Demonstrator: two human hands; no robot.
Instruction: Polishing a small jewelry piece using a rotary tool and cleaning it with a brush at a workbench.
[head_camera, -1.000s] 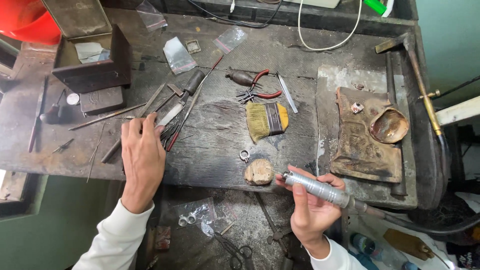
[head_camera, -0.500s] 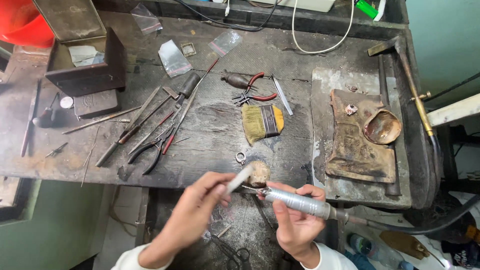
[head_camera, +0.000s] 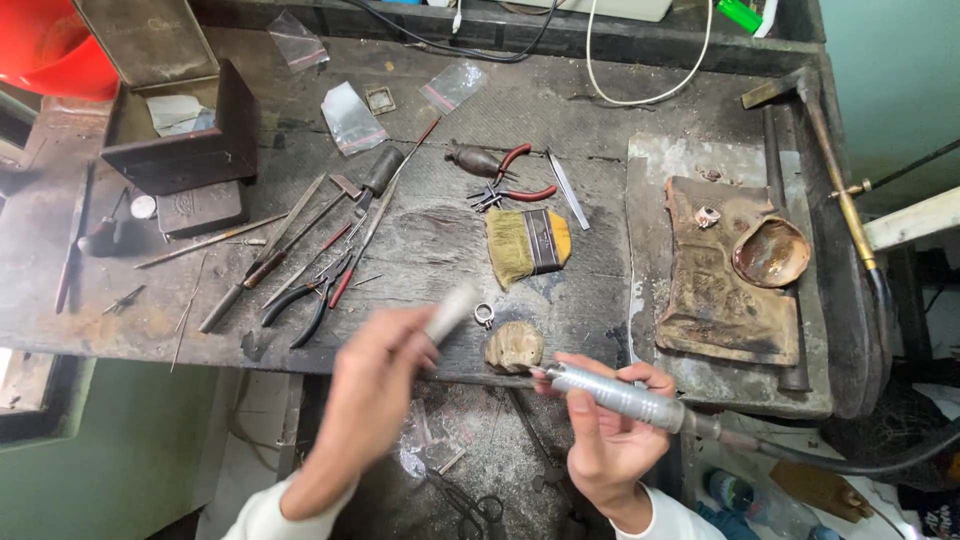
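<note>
My right hand (head_camera: 605, 435) grips a silver rotary handpiece (head_camera: 612, 396) with a black hose running off to the right, its tip pointing left toward the bench edge. My left hand (head_camera: 375, 375) is raised in front of the bench and pinches a small pale cylindrical piece (head_camera: 450, 312), blurred by motion. A small metal ring (head_camera: 484, 314) lies on the bench beside a worn wooden bench pin (head_camera: 514, 346), just beyond both hands.
The dark workbench (head_camera: 150, 330) carries files and pliers (head_camera: 310, 300) at left, red-handled pliers (head_camera: 505, 175), a yellow brush (head_camera: 527, 243), a scorched soldering pad (head_camera: 715, 280) with a round dish (head_camera: 770, 252), a dark metal box (head_camera: 190, 150) and plastic bags.
My left hand left the tools on the bench at left, picked up a small pale piece and brought it toward the handpiece. My right hand stayed near the bench edge holding the handpiece.
</note>
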